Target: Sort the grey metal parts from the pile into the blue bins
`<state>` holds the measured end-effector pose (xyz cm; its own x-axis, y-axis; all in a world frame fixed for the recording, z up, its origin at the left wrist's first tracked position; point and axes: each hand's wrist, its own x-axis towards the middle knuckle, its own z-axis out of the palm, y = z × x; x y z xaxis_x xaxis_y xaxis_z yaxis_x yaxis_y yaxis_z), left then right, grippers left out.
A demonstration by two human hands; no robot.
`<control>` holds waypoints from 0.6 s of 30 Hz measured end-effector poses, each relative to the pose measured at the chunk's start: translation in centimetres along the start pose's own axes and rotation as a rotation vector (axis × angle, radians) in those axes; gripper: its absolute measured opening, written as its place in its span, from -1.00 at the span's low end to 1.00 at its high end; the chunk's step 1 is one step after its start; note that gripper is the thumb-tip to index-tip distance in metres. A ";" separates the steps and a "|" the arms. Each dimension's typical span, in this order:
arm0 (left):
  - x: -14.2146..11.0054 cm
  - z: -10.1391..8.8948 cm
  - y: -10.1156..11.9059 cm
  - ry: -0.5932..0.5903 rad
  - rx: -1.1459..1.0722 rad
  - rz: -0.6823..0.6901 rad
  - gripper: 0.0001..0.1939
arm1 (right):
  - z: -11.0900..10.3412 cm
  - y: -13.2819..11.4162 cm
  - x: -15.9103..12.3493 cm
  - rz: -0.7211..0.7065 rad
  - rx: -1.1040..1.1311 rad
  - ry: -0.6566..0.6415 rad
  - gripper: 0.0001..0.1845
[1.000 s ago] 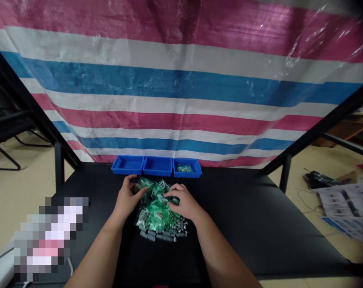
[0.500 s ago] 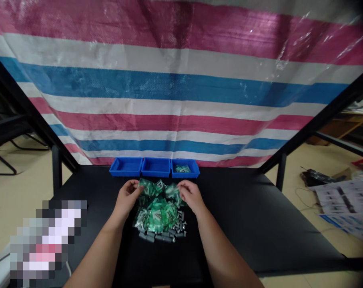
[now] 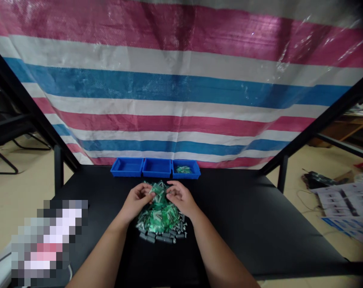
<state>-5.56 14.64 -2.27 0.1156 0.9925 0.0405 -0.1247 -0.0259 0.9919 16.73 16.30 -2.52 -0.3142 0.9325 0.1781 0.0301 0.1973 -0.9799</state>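
My left hand (image 3: 137, 201) pinches a small green plastic bag of screws (image 3: 158, 193) between thumb and fingers, above the far part of a pile. Just right of that bag is my right hand (image 3: 183, 200), its index finger stretched out and the other fingers loosely bent, with no held thing visible. Below both hands lies the pile of green bags (image 3: 156, 221), with pale screws showing through the plastic. Loose grey plugs (image 3: 165, 239) and metal screws (image 3: 183, 230) lie along its near and right edges. Fingers hide part of the far bags.
Three blue bins (image 3: 127, 173) stand in a row behind the pile; the right bin (image 3: 187, 175) holds several green bags. A striped sheet (image 3: 175, 92) hangs behind the black table (image 3: 244, 228). A blurred-out object (image 3: 49, 240) sits at the left edge. Black frame posts flank the table.
My right hand was pinching a green bag at the pile's far right; it has moved left and its fingers have spread. My left hand has shifted right with a bag, lifting it over the pile.
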 end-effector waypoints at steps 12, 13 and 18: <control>0.2 -2.2 -0.1 0.235 0.917 0.255 -0.81 | -1.8 0.3 1.2 -0.042 0.225 0.569 -0.62; 0.2 -2.4 -0.2 0.249 0.977 0.234 -0.80 | -2.0 0.4 1.1 -0.045 0.148 0.568 -0.65; 0.0 -2.6 -0.8 0.232 1.118 0.188 -0.69 | -3.7 0.4 -0.1 -0.056 -0.404 0.314 -0.91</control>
<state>-8.05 14.94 -3.37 -0.0106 0.9569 0.2904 0.8339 -0.1518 0.5307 20.29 17.35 -2.57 -0.0274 0.9509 0.3084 0.4048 0.2926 -0.8663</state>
